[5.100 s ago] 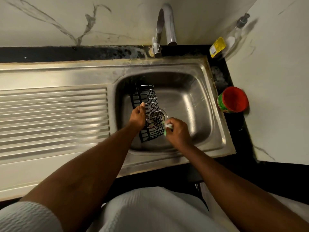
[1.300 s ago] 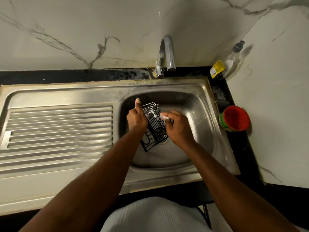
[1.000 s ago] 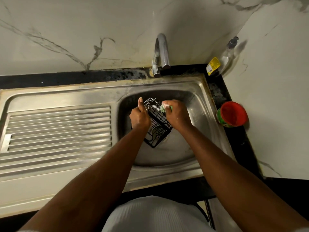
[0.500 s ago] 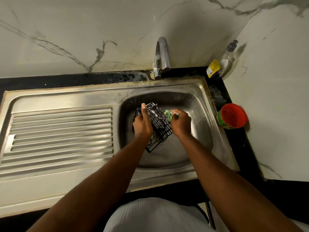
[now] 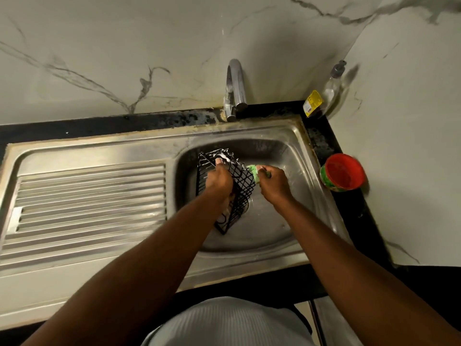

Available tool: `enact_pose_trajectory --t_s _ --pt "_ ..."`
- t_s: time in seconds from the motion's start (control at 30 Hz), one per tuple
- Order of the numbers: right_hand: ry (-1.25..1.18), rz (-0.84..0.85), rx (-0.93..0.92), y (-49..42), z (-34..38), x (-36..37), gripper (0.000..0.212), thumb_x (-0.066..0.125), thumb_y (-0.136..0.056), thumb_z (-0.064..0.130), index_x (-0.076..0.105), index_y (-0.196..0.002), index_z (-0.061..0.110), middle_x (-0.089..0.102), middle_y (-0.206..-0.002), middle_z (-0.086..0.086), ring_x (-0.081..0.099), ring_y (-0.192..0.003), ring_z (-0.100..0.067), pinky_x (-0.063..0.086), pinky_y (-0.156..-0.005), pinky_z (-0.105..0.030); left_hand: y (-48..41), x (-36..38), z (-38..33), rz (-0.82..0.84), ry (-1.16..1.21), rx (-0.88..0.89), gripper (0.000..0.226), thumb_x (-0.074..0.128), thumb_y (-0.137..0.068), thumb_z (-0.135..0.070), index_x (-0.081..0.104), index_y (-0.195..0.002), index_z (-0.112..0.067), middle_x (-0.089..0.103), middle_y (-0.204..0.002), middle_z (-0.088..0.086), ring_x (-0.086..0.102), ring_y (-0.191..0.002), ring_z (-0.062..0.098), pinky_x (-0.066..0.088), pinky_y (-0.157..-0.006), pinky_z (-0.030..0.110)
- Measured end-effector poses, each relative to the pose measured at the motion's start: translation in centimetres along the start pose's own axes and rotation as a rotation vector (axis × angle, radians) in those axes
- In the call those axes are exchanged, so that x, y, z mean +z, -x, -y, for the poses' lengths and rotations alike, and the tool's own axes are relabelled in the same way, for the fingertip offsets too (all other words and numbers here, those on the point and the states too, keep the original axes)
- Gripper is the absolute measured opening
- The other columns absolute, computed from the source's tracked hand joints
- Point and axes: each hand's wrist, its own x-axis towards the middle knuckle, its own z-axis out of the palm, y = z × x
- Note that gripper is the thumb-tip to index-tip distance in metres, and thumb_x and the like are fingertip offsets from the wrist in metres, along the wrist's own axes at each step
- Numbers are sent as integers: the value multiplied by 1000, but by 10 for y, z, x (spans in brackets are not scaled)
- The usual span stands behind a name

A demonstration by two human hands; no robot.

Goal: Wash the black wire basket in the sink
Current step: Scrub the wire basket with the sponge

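Your left hand (image 5: 219, 179) is clamped on the black wire basket (image 5: 243, 182), thumb up along its top wires and fingers wrapped round its side. It holds the basket tilted inside the sink (image 5: 287, 221), directly in front of the tap (image 5: 235, 86). The basket's low corner points away from the tap toward you; whether that corner rests on the basin floor you cannot tell from here. Your right hand (image 5: 273, 182) is closed round the green scrub pad (image 5: 252, 171) and presses it against the basket wall on the right of the tap's line. A few seconds ago the basket lay lower and flatter, farther from the tap, and you worked on its near end. Since then you have raised and turned it, and in the last half second the pad has slid from the top edge onto the side wall. White foam (image 5: 224, 157) now sits on the end nearest the tap, so that part looks soaped. No stream shows from the tap, so the scrubbing seems well along, but the remaining faces and the rinse are probably still ahead.
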Motion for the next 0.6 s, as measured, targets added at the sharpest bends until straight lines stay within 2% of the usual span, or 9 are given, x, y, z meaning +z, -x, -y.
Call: enact_pose_trajectory --t_s 0.07,0.13,0.17,0.2,0.3,0.37,0.47,0.53,0.6 --pt "45 51 -109 -3 13 -10 28 59 -102 33 76 -107 11 72 -85 0 65 -76 -18 50 -70 -31 -7 -5 -8 23 71 -28 68 29 -104 -65 55 -135 -10 65 -126 17 65 -111 33 57 -95 50" --pt "184 82 -283 -1 29 -13 27 59 -103 28 76 -111 9 76 -99 -4 69 -88 -19 50 -77 -26 -8 -9 -9 1 124 -36 63 29 -106 -61 59 -126 -9 68 -115 15 67 -95 28 60 -77 41" --pt "236 97 -377 3 37 -12 26 59 -102 27 76 -110 9 76 -100 -7 70 -89 -20 54 -78 -29 -7 -9 -9 -19 122 -28 60 29 -108 -58 60 -122 -9 68 -107 14 66 -87 26 59 -68 39" --pt "272 106 -463 9 43 -10 25 58 -102 25 76 -106 9 75 -97 -9 69 -86 -22 55 -75 -33 -8 -7 -7 -46 107 -9 58 30 -109 -56 60 -121 -9 67 -104 13 66 -85 25 59 -67 39" --pt "328 110 -607 33 52 5 24 54 -99 19 75 -97 9 70 -91 -10 64 -78 -23 51 -67 -34 -8 1 1 -91 41 15 56 31 -109 -55 65 -111 -10 69 -109 13 68 -100 30 60 -92 45" --pt "348 92 -662 42 51 12 26 50 -100 20 73 -99 8 69 -94 -10 64 -82 -26 53 -70 -37 -8 2 5 -109 55 19 56 31 -108 -57 65 -94 -14 71 -106 11 69 -100 31 59 -96 46" --pt "356 64 -658 23 36 -2 22 54 -102 17 75 -107 12 68 -97 -7 63 -81 -19 51 -67 -27 -10 0 3 -104 58 32 57 31 -109 -56 64 -102 -10 68 -97 10 68 -87 25 61 -91 46" --pt "354 -20 -506 3 25 -14 19 59 -101 15 75 -110 11 72 -100 -9 66 -84 -18 49 -70 -17 -11 -4 -1 -98 79 22 50 33 -109 -55 59 -114 -13 64 -101 9 69 -76 22 65 -78 42" --pt "292 -49 -384 -2 17 -11 19 63 -100 17 76 -112 8 76 -107 -10 71 -95 -20 52 -81 -19 -10 -11 -7 -71 154 -13 48 36 -109 -55 57 -121 -13 65 -112 11 72 -77 23 66 -72 40"
